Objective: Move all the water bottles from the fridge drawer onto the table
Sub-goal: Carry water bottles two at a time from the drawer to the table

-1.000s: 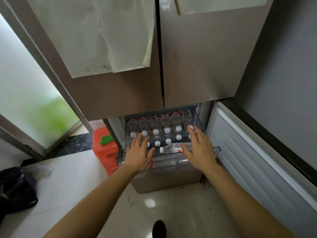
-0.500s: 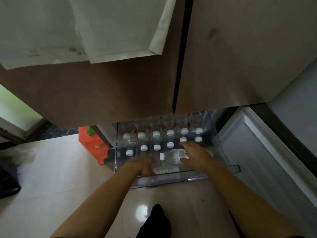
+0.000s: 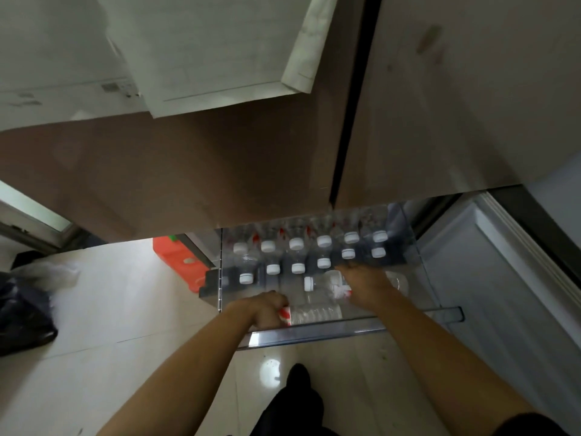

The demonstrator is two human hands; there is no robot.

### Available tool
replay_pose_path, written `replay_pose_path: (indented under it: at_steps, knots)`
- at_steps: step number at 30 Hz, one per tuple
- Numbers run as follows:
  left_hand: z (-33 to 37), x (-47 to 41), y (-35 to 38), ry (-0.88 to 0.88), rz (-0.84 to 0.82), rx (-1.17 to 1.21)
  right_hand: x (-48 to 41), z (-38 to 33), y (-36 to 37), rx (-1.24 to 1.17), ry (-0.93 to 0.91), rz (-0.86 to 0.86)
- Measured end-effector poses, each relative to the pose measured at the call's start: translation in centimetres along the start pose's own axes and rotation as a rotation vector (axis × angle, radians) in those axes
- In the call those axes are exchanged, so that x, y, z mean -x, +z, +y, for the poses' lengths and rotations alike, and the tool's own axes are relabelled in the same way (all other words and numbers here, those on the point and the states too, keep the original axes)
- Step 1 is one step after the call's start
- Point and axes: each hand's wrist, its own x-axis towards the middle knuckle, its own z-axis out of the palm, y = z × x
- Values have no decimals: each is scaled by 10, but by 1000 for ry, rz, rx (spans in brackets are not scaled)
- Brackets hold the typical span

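Both hands down in the clear fridge drawer. Left hand wrapped round a lying water bottle at the front edge; right hand clamped on another lying bottle just behind. Upright bottles in 2 rows at the back.

Pale glossy tile floor w/ a bright light reflection. Brown fridge doors up top, papers stuck on left one. Frosted glass door at left; black bag & orange container on floor.
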Motion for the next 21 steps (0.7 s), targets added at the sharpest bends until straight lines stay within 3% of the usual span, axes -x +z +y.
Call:
replay_pose_path:
  at_steps: [5, 12, 15, 21]
  knots:
    - [6, 16, -8, 30, 203, -83, 16, 3, -19, -189, 110, -14]
    - [46, 49, -37, -55, 581, -687, 49, 7, -40, -487, 230, 72]
    - [57, 60, -41, -117, 598, -829, 66, 5, -41, -568, 200, 140]
    - [58, 63, -28, -155, 570, -840, 86, 0, -34, -683, 231, 240]
